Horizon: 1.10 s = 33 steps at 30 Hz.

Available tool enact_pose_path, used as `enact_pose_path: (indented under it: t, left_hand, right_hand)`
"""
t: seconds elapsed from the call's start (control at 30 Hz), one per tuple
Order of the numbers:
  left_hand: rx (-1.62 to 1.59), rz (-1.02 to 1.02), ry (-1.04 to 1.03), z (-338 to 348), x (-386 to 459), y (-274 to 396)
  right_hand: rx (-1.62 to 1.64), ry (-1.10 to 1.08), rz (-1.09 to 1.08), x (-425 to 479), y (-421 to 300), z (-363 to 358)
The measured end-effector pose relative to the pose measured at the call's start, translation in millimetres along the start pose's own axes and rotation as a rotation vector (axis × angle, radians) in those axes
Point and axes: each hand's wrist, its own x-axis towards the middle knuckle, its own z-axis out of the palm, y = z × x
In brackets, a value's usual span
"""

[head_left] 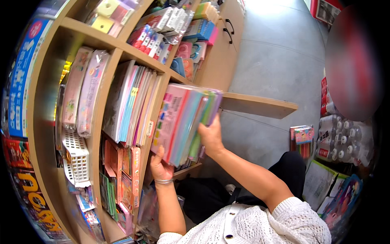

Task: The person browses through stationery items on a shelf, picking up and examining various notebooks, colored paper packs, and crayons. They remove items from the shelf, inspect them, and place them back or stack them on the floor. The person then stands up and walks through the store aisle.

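Both my hands grip a thick stack of plastic file folders (182,122) in pink, red, blue, green and purple, held tilted at the front of a wooden shelf unit. My left hand (161,166), with a silver bangle at the wrist, holds the stack's lower left corner, its thumb on the pink front folder. On the right side, my right hand (210,135) is closed around the edge by the green and purple folders. Just left of the stack, a row of thin booklets or folders (134,103) stands upright in a shelf compartment.
A wooden shelf board (259,105) juts out to the right above the grey floor. A white plastic basket (76,161) sits in the left compartment. Shrink-wrapped bottles (342,137) and packs of coloured pencils (301,140) are at the right. Cabinet doors with black handles (228,32) are further up.
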Motion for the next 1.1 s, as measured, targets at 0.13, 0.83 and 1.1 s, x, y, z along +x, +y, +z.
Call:
enact_pose_path:
  t: [0.13,0.83,1.1]
  left_hand:
    - [0.075,0.073,-0.01,3,14,-1]
    - [0.26,0.12,0.19,-42,72,6]
    - [0.238,-0.057,0.129,-25,60,-6]
  right_hand:
    - [-0.149,0.05,-0.03,7,24,29]
    - [-0.722,-0.265,0.3,41,8,33]
    - [-0.955,-0.076,-0.154,32,33,10]
